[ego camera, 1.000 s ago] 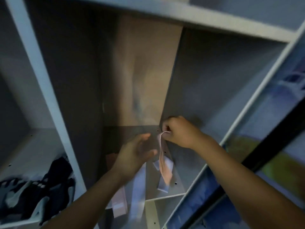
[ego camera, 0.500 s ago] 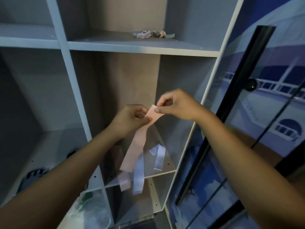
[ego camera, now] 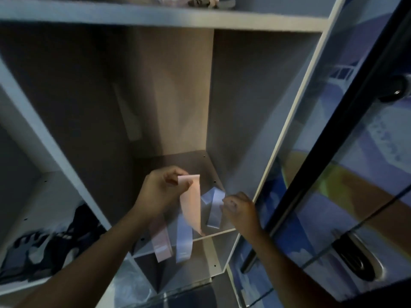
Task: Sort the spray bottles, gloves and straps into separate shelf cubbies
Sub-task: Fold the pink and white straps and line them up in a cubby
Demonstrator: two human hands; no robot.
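Pink strap (ego camera: 191,203) hangs over the cubby floor (ego camera: 195,161), its top end pinched in the fingers of the left hand (ego camera: 161,192). Right hand (ego camera: 239,207), fingers curled, touches a pale blue strap (ego camera: 214,207) lying in the same cubby; dark gloves (ego camera: 51,245) fill the cubby to the left.

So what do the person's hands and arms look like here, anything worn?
Both are bare: the left hand and right hand wear no gloves, rings or watch that show, and no sleeve covers either forearm as far as the frame's lower edge.
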